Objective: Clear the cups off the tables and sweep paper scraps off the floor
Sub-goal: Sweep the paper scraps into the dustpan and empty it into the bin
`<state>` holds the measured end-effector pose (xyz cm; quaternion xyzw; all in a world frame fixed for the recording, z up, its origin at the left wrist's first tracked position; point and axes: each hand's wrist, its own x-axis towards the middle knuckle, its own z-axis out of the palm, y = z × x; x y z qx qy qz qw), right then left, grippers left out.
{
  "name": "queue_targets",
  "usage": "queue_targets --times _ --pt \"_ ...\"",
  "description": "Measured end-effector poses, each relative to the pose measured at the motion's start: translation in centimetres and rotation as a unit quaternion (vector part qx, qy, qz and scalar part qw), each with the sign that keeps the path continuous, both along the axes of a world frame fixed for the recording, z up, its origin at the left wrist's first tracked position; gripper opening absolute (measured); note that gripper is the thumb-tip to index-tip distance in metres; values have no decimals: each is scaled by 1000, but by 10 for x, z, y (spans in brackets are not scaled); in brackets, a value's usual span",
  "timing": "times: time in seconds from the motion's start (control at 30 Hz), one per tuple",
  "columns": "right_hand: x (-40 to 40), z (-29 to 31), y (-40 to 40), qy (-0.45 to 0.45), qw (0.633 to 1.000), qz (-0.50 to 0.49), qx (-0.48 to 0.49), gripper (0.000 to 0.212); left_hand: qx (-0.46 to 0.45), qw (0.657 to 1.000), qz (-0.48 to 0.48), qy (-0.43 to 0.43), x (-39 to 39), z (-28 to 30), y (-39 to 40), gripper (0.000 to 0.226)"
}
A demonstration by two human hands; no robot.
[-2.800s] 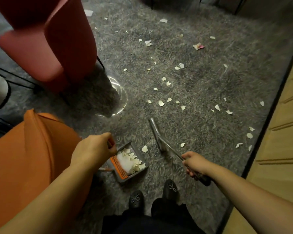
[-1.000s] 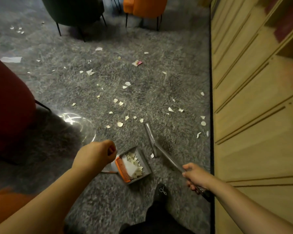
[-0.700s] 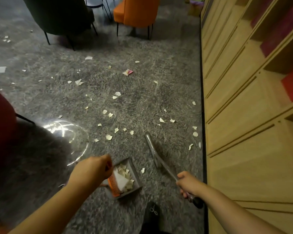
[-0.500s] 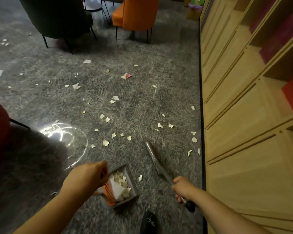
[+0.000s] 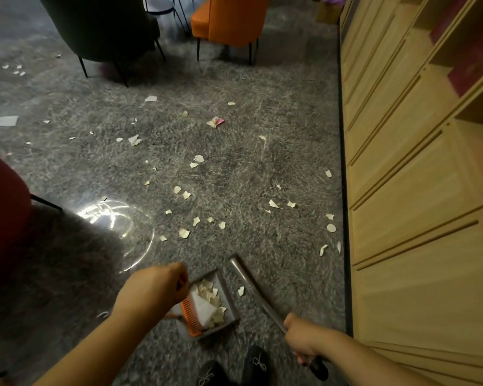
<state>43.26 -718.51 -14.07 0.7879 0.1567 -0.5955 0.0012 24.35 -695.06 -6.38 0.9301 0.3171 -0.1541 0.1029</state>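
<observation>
My left hand [image 5: 151, 289] grips the handle of a grey dustpan [image 5: 229, 316] with an orange comb edge, held low over the carpet. The pan holds several pale paper scraps and a white sheet. My right hand [image 5: 301, 334] grips the black handle of a grey broom [image 5: 251, 285] whose head rests on the carpet just right of the pan. One scrap [image 5: 240, 291] lies between pan and broom. Several more paper scraps [image 5: 183, 233] are strewn over the grey carpet ahead, with a pink-and-white crumpled piece [image 5: 215, 122] farther off. No cups are in view.
A wooden cabinet wall [image 5: 418, 190] runs along the right. A red chair [image 5: 3, 207] stands at the left, a dark chair [image 5: 101, 26] and an orange chair [image 5: 232, 18] at the back. My shoes [image 5: 234, 366] are at the bottom edge.
The view has swung from the red and orange chairs toward the cabinet wall and farther down the carpet. Both hands kept hold of dustpan and broom, now lower in the view.
</observation>
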Motion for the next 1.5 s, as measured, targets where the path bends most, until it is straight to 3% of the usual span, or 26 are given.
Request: queue_targets --times 0.1,0.27,0.47,0.83,1.03,1.27,1.5 --pt "-17 2 2 24 1000 18 3 33 -2 1000 0 -7 -1 0 1 19" --pt "-40 8 0 75 993 -77 36 31 -23 999 8 -25 -11 2 5 21" --pt "-53 23 -14 69 983 -159 60 29 -15 998 33 -48 -28 6 13 22" --pt "3 51 -37 7 936 -326 129 35 -16 988 51 -142 12 11 19 13" --pt "59 50 -46 -49 919 -358 159 41 -38 983 48 -175 71 12 18 10" --pt "171 40 -49 -98 908 -373 164 29 -44 985 51 -157 182 2 20 12" --pt "290 19 -57 -90 910 -393 95 29 -34 993 36 -105 296 -2 21 10"
